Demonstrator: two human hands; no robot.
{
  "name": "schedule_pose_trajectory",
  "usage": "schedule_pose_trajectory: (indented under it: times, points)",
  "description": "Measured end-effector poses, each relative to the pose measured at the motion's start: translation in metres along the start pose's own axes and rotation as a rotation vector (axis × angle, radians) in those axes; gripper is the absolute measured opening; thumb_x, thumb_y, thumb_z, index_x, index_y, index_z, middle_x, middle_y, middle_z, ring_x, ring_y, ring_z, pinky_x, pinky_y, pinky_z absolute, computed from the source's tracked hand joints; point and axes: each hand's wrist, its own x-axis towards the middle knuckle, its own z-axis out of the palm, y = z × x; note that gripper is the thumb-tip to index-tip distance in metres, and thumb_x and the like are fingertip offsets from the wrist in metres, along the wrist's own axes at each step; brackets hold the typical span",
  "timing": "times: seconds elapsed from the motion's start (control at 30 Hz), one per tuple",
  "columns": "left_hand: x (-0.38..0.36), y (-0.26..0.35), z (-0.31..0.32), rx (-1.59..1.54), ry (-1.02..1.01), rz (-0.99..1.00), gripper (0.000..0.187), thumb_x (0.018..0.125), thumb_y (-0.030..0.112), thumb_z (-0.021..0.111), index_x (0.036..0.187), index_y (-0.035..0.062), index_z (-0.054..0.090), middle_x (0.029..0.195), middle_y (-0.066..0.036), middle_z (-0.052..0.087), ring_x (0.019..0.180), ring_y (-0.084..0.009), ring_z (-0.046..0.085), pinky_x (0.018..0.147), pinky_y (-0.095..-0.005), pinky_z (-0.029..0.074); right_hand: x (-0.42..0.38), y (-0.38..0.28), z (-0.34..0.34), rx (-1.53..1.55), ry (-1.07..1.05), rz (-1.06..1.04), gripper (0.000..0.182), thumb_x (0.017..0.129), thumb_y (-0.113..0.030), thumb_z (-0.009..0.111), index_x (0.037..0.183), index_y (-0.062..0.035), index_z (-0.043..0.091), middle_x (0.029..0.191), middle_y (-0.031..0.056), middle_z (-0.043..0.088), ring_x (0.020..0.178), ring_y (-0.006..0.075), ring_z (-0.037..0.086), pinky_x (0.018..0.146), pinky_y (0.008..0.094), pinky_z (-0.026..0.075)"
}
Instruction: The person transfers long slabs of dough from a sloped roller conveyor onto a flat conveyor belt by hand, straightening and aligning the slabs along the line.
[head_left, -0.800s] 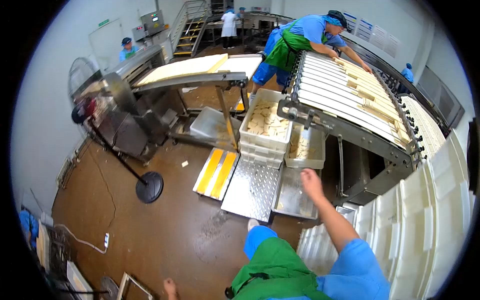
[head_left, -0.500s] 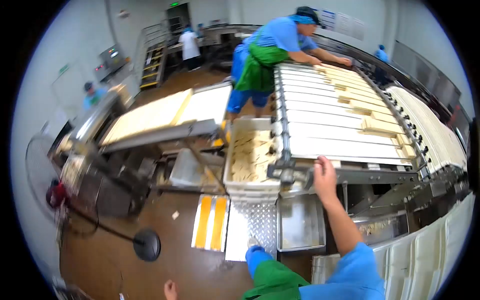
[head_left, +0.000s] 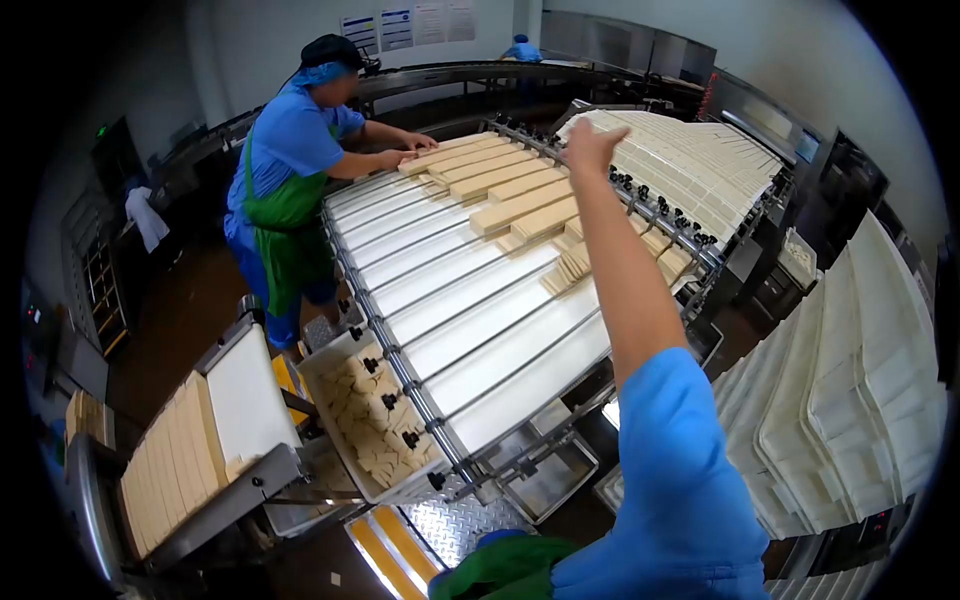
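My right arm stretches forward over the near side of a white conveyor table [head_left: 440, 330] split into lanes by thin metal rods. My right hand [head_left: 590, 148] is above the table's right rail, its fingers apart and nothing visible in it. Below and left of it, stacks of pale tan flat pieces [head_left: 515, 205] lie in the lanes. A smaller fanned stack [head_left: 568, 268] is left of my forearm. My left hand is out of the frame.
A co-worker [head_left: 290, 180] in a green apron touches stacks at the far end. A crate of broken pieces [head_left: 365, 420] stands left of the table. White trays [head_left: 810, 420] are stacked right; a ridged white belt [head_left: 680, 165] runs beyond the rail. Another conveyor [head_left: 250, 400] is at lower left.
My view has swung right and closer to the table. My right hand has gone from the table's near edge to above its right rail. My left hand has left the view.
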Motion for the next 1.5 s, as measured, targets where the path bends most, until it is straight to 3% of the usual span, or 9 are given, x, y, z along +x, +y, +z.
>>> schedule_pose_trajectory:
  times: [0.13, 0.3, 0.33, 0.37, 0.67, 0.9, 1.0, 1.33, 1.5]
  points:
    - [0.033, 0.040, -0.007, 0.014, -0.059, 0.074, 0.042, 0.087, 0.018, 0.061, 0.122, -0.0014, 0.049, 0.115, -0.014, 0.054, 0.102, -0.0239, 0.054, 0.089, -0.0345, 0.044, 0.002, -0.012, -0.001, -0.020, 0.184, 0.114, 0.084, 0.079, -0.032, 0.053, 0.145, 0.0011, 0.014, 0.123, 0.0310, 0.052, 0.107, 0.0461, 0.054, 0.096, 0.0445, 0.041]
    - [0.055, 0.061, -0.047, -0.150, -0.143, 0.322, 0.031, 0.090, 0.013, 0.057, 0.118, -0.0008, 0.053, 0.107, -0.012, 0.061, 0.096, -0.0187, 0.059, 0.084, -0.0311, 0.047, -0.132, 0.047, 0.066, -0.424, -0.732, -0.324, 0.032, 0.082, -0.027, 0.056, 0.095, -0.0001, 0.064, 0.082, 0.0185, 0.065, 0.082, 0.0322, 0.063, 0.071, 0.0377, 0.049]
    - [0.142, -0.004, -0.077, 0.107, 0.168, 0.364, 0.039, 0.088, 0.015, 0.061, 0.122, -0.0010, 0.051, 0.115, -0.016, 0.059, 0.105, -0.0233, 0.058, 0.089, -0.0341, 0.047, -0.186, 0.049, 0.082, -0.480, -0.942, -0.352, 0.031, 0.083, -0.028, 0.057, 0.097, -0.0009, 0.065, 0.081, 0.0166, 0.066, 0.077, 0.0296, 0.064, 0.069, 0.0363, 0.050]
    - [0.110, 0.081, -0.047, 0.277, 0.311, 0.470, 0.044, 0.087, 0.017, 0.063, 0.124, -0.0025, 0.050, 0.118, -0.019, 0.056, 0.108, -0.0259, 0.056, 0.091, -0.0343, 0.046, -0.235, 0.066, 0.099, -0.367, -0.984, -0.438, 0.032, 0.084, -0.028, 0.059, 0.101, -0.0015, 0.066, 0.079, 0.0152, 0.067, 0.076, 0.0273, 0.065, 0.070, 0.0356, 0.050]
    - [0.227, 0.253, -0.013, 0.344, 0.420, 0.561, 0.079, 0.078, 0.027, 0.071, 0.133, -0.0093, 0.028, 0.130, -0.036, 0.026, 0.116, -0.0497, 0.037, 0.102, -0.0464, 0.033, -0.591, 0.098, 0.300, -0.568, -1.540, -0.582, 0.065, 0.081, -0.041, 0.063, 0.126, 0.0040, 0.049, 0.129, 0.0267, 0.047, 0.120, 0.0406, 0.042, 0.102, 0.0456, 0.034]
    - [0.259, 0.308, -0.044, 0.456, 0.306, 0.470, 0.080, 0.073, 0.025, 0.075, 0.130, -0.0086, 0.029, 0.123, -0.031, 0.033, 0.112, -0.0473, 0.042, 0.094, -0.0465, 0.040, -0.741, 0.058, 0.449, -0.754, -1.541, -0.567, 0.074, 0.087, -0.054, 0.048, 0.146, -0.0146, 0.027, 0.151, 0.0207, 0.015, 0.132, 0.0363, 0.028, 0.103, 0.0495, 0.033]
    - [0.260, 0.324, -0.052, 0.547, 0.221, 0.314, 0.079, 0.070, 0.029, 0.077, 0.125, -0.0036, 0.031, 0.121, -0.028, 0.037, 0.095, -0.0480, 0.055, 0.077, -0.0485, 0.050, -0.768, 0.026, 0.493, -0.821, -1.591, -0.560, 0.074, 0.087, -0.056, 0.048, 0.146, -0.0162, 0.026, 0.151, 0.0201, 0.015, 0.131, 0.0362, 0.031, 0.102, 0.0479, 0.034]
    - [0.276, 0.323, -0.048, 0.622, 0.073, 0.241, 0.080, 0.068, 0.027, 0.076, 0.125, -0.0047, 0.029, 0.118, -0.029, 0.039, 0.097, -0.0475, 0.052, 0.077, -0.0513, 0.047, -0.769, 0.033, 0.507, -0.825, -1.579, -0.472, 0.074, 0.083, -0.057, 0.053, 0.141, -0.0149, 0.032, 0.145, 0.0131, 0.028, 0.124, 0.0374, 0.037, 0.092, 0.0480, 0.043]
    - [0.306, 0.314, -0.040, 0.546, -0.018, 0.695, 0.093, 0.063, 0.020, 0.080, 0.133, -0.0025, 0.024, 0.121, -0.028, 0.037, 0.108, -0.0449, 0.046, 0.092, -0.0467, 0.042, -0.681, 0.012, 0.478, -1.233, -1.347, -0.048, 0.085, 0.078, -0.054, 0.060, 0.145, -0.0133, 0.025, 0.152, 0.0115, 0.015, 0.126, 0.0474, 0.031, 0.084, 0.0495, 0.049]
